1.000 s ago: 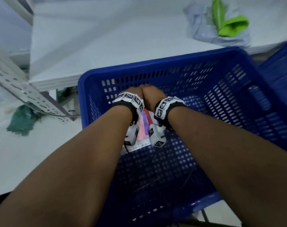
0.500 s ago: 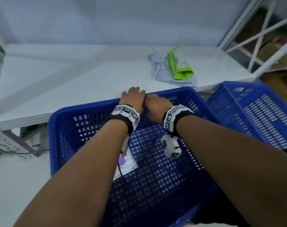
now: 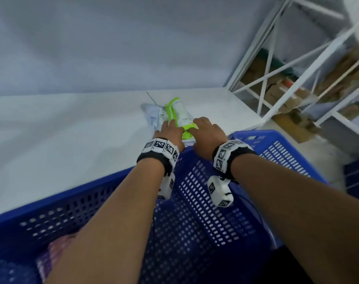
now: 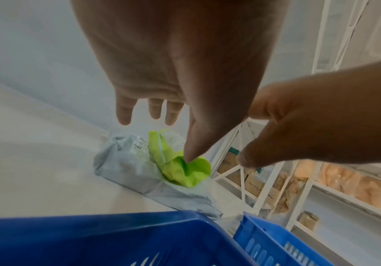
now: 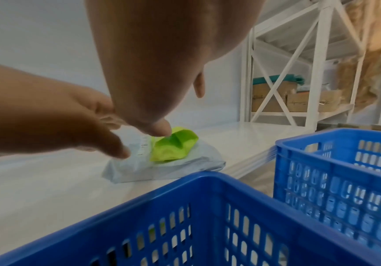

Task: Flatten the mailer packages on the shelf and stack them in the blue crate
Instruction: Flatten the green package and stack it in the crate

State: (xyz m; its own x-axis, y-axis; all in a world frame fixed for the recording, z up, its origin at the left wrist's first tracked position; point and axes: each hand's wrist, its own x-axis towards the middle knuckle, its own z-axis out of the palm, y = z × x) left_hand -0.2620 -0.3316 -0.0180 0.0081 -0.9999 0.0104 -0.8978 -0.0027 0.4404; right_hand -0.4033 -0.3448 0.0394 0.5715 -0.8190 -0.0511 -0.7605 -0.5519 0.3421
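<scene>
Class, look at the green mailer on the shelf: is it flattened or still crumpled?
Still crumpled. The green mailer bulges in puffy folds on a grey mailer; both hands reach toward it.

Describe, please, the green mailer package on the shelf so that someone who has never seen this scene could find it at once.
Start at the white shelf behind the blue crate; near its right end, just past the crate's far rim, lies a small pile of mailers. The green mailer package sits on top of a pale grey mailer, under both reaching hands. Its bright lime colour and crumpled, folded-over end set it apart.
</scene>
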